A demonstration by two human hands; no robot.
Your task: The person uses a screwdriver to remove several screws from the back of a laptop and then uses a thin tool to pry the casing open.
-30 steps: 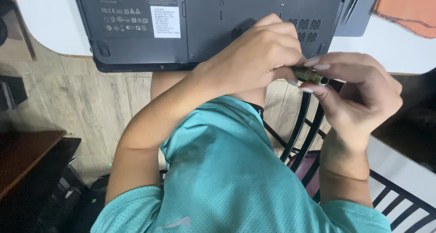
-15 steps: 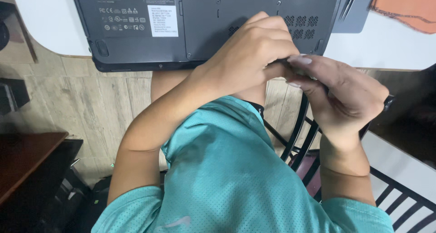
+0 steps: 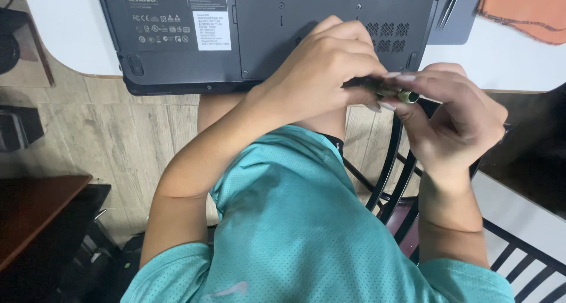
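Both hands meet just off the bench's [image 3: 513, 61] near edge, in front of the upturned laptop [image 3: 265, 37]. The left hand [image 3: 321, 73] and right hand [image 3: 454, 120] each have a grip clamped on a small dark tool [image 3: 386, 89] with a brass-coloured tip. Working it well likely means steadying one end while the other fingers turn, keeping it over the lap.

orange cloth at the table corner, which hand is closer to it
Right. The right hand is below the orange cloth, off the table edge; the left hand is farther left, over the upturned laptop.
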